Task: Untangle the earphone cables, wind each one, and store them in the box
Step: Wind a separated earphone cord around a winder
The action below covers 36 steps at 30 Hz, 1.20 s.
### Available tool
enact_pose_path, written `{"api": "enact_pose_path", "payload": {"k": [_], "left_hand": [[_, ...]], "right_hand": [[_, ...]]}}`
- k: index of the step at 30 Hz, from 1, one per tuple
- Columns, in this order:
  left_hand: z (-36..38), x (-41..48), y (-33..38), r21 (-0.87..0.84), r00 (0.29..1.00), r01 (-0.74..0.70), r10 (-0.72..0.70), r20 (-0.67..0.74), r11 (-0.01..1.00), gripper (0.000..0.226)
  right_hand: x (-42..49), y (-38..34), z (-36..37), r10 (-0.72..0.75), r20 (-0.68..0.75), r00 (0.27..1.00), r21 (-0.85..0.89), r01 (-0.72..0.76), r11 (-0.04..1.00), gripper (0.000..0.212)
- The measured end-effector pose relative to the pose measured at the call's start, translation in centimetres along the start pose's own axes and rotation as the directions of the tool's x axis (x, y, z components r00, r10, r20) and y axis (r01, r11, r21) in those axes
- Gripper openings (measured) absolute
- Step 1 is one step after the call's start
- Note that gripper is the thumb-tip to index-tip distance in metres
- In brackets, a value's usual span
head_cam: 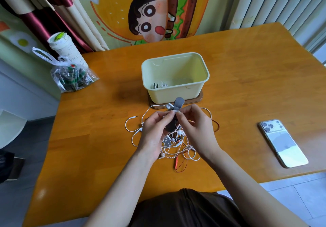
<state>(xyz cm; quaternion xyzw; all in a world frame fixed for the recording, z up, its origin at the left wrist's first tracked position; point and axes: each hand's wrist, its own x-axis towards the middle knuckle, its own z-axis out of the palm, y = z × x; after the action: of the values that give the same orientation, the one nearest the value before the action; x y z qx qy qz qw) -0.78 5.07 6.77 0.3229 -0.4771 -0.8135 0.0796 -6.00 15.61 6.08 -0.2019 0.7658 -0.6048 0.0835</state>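
Head view: at the centre of the frame, the left hand [155,129] and right hand [195,128] meet above the wooden surface [105,138]. The fingers [169,117] of both are curled and pinch a grey strap [178,101] with a small white earphone bundle [169,106] against it. Under the hands lies the tangle of earphone cables [176,149], white with one red cable [180,164]. Just above stands the pale yellow box [172,94], with one wound earphone [159,85] in its lower left corner. A phone [284,143] lies at the right and a plastic bag [70,78] at the upper left.
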Motion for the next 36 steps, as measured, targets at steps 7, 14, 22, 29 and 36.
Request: {"api": "enact_pose_path", "payload": {"k": [7,14,22,29,36], "left_hand": [[0.13,0.06,-0.03,0.042,0.998,-0.039,0.041,-0.041,0.998,0.011],[0.19,0.14,0.12,0.061,0.997,-0.076,0.077,-0.013,0.995,0.024],[0.52,-0.08,-0.07,0.143,0.983,-0.156,0.168,-0.075,0.977,0.021],[0.25,-0.04,-0.27,0.224,0.974,-0.204,0.221,-0.054,0.953,0.013],[0.03,-0.01,-0.17,0.235,0.976,-0.2,0.215,-0.039,0.951,0.006]], "right_hand": [[-0.21,0.33,-0.12,-0.008,0.047,0.999,0.025,0.007,1.0,0.016],[-0.19,0.6,0.14,-0.037,-0.043,0.998,-0.024,0.036,0.999,0.029],[-0.26,0.18,-0.14,-0.021,-0.108,0.994,0.022,0.023,0.999,0.027],[-0.29,0.33,-0.19,-0.056,-0.116,0.992,-0.033,0.052,0.998,0.029],[-0.35,0.47,-0.21,-0.104,-0.107,0.989,-0.084,0.095,0.992,0.03]]}}
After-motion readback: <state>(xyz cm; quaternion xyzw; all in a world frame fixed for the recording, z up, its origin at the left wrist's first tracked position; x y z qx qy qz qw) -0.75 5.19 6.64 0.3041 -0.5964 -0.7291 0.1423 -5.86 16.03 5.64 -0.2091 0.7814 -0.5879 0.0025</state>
